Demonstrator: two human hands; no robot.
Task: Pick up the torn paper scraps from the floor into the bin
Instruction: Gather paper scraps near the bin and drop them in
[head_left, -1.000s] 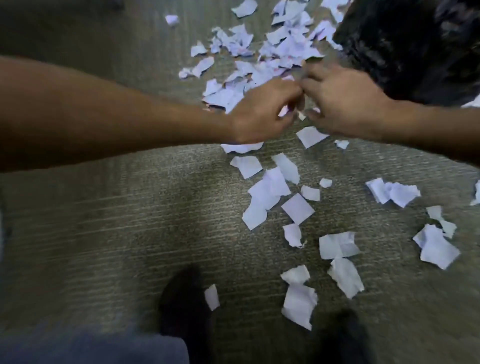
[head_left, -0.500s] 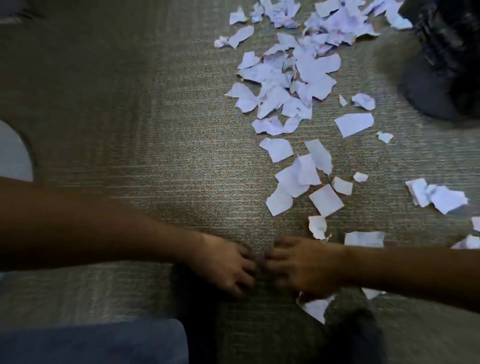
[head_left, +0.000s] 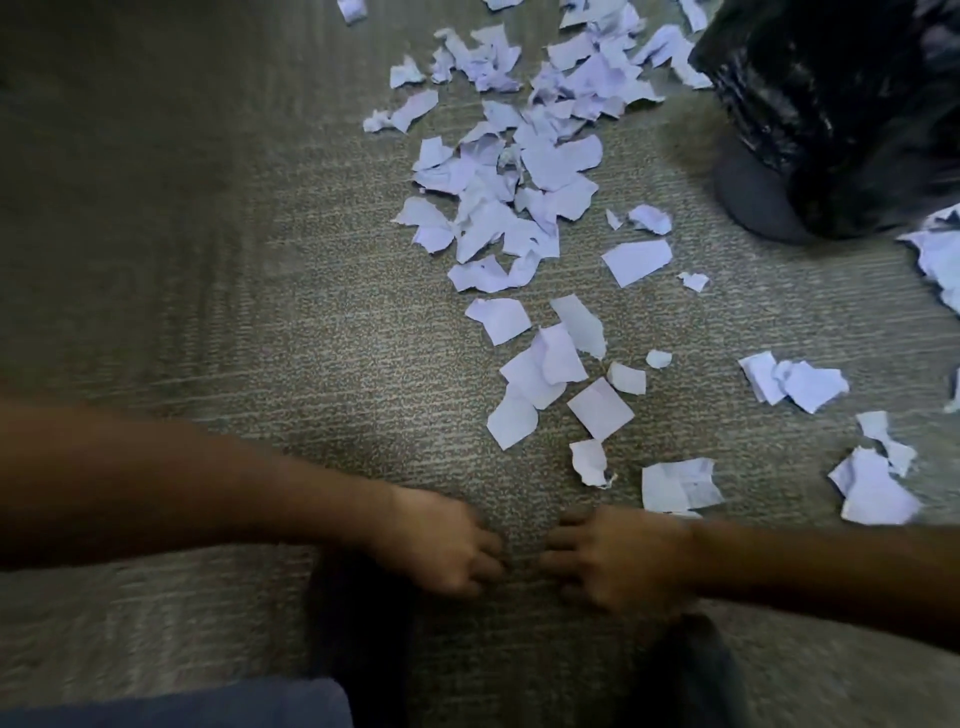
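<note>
Pale lilac torn paper scraps lie on a grey-green carpet: a dense pile (head_left: 519, 171) at upper centre, a looser cluster (head_left: 545, 364) below it, and more scraps (head_left: 872, 483) to the right. The bin (head_left: 831, 104), lined with a shiny black bag, stands at the top right. My left hand (head_left: 441, 545) and my right hand (head_left: 618, 561) rest knuckles-up on the carpet near the bottom, curled fingertips facing each other a small gap apart. Whatever lies under either palm is hidden. One scrap (head_left: 675, 483) lies just beyond my right wrist.
Two dark shoes (head_left: 358, 623) (head_left: 685, 670) stand directly below the hands, with a blue trouser leg (head_left: 182, 706) at the bottom left. The bin's dark round base (head_left: 753, 197) sticks out toward the pile. Bare carpet (head_left: 208, 260) fills the left side.
One second ago both hands were together up at the pile beside the bin. They have dropped to the carpet by the shoes. The scrap showing under my right hand half a second ago is out of sight.
</note>
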